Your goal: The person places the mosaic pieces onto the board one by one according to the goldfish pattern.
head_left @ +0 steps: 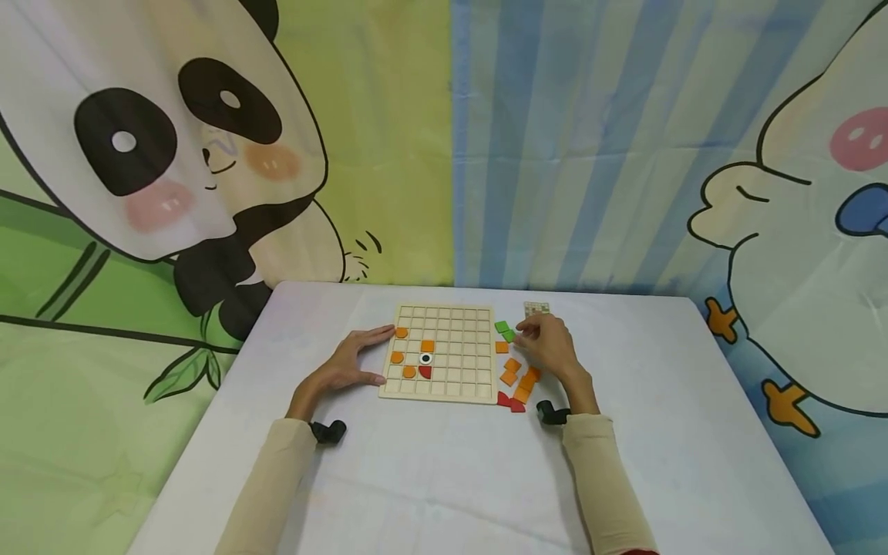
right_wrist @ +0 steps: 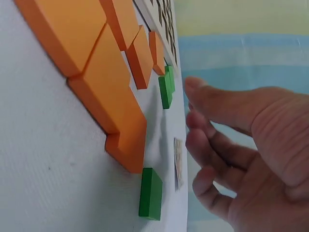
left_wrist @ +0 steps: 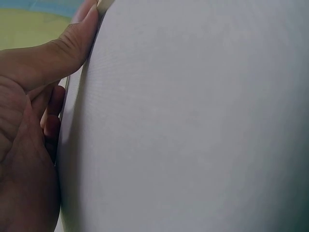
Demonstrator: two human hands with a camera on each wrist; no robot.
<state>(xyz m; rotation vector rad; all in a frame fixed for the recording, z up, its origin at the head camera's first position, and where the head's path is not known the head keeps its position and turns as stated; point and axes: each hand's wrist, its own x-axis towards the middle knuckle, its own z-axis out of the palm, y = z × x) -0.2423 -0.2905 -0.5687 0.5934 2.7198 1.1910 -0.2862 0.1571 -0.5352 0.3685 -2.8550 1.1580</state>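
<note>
A pale wooden grid board (head_left: pixel 461 354) lies on the table. On its left part sit several orange pieces, one being a square (head_left: pixel 427 346), with a black-and-white round piece (head_left: pixel 425 358) and a red rounded piece (head_left: pixel 425 372). My left hand (head_left: pixel 340 364) touches the board's left edge, thumb and fingers spread apart. Over the loose pieces right of the board is my right hand (head_left: pixel 548 345), near the green pieces (head_left: pixel 502 327). In the right wrist view its fingers (right_wrist: pixel 198 140) bend loosely, with the thumb close; I see nothing between them.
Loose orange pieces (head_left: pixel 512 364) lie between the board and the right hand, with red pieces (head_left: pixel 504 398) nearer the front. A small printed card (head_left: pixel 536 308) lies behind the right hand. A patterned curtain (head_left: pixel 569 139) hangs behind the white table (head_left: pixel 444 478).
</note>
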